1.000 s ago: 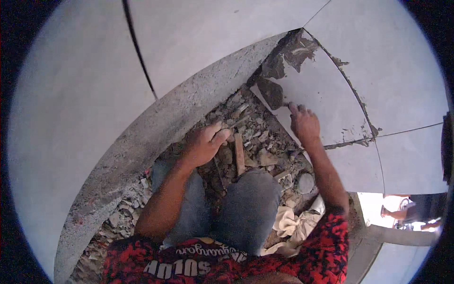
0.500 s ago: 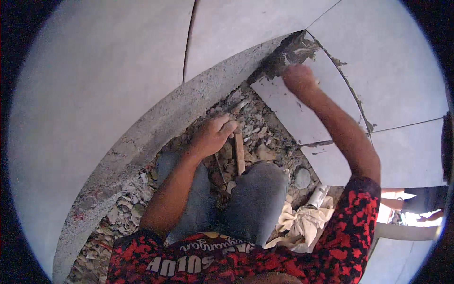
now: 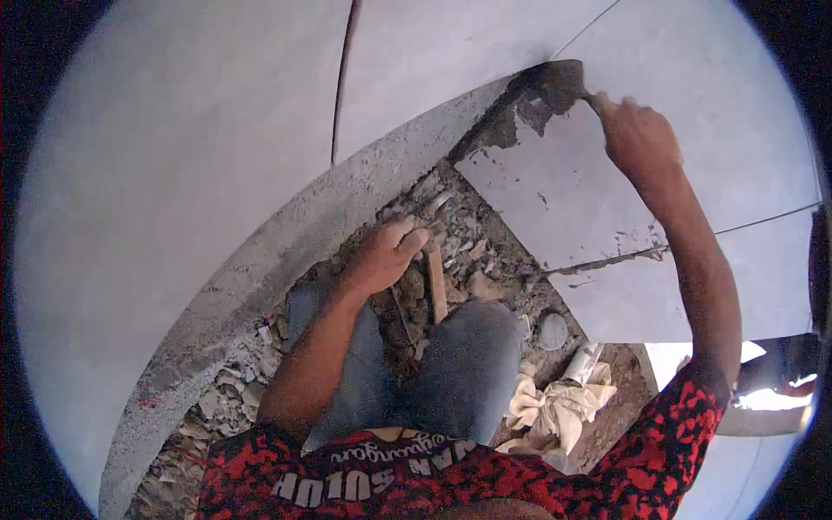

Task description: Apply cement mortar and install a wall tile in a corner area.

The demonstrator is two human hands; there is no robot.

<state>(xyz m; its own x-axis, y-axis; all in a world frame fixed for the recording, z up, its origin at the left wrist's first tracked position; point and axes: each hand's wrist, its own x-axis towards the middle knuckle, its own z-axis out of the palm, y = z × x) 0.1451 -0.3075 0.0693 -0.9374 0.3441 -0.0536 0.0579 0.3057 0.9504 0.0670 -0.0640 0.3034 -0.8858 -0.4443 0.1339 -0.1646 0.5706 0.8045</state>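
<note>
My right hand [image 3: 638, 139] grips a trowel, whose dark blade [image 3: 563, 80] is on wet grey mortar [image 3: 529, 113] at the top corner of a pale floor tile [image 3: 533, 195]. My left hand [image 3: 390, 256] is low over broken rubble [image 3: 472, 251], fingers curled by the upper end of a short wooden strip [image 3: 438, 290]; what they hold is hidden. The mortar is smeared along the tile's edge against a rough concrete edge [image 3: 286, 221].
My jeans-covered knees [image 3: 464, 364] are in the rubble. Crumpled cream cloth [image 3: 563, 403], a white tube [image 3: 582, 362] and a round stone [image 3: 552, 331] lie at right. Large pale slabs [image 3: 165, 147] border the concrete edge. A dark opening with bright patches [image 3: 776, 399] shows at far right.
My right hand with the trowel has swung up and to the right, from over the tile's middle to its top corner. My left hand has barely moved.
</note>
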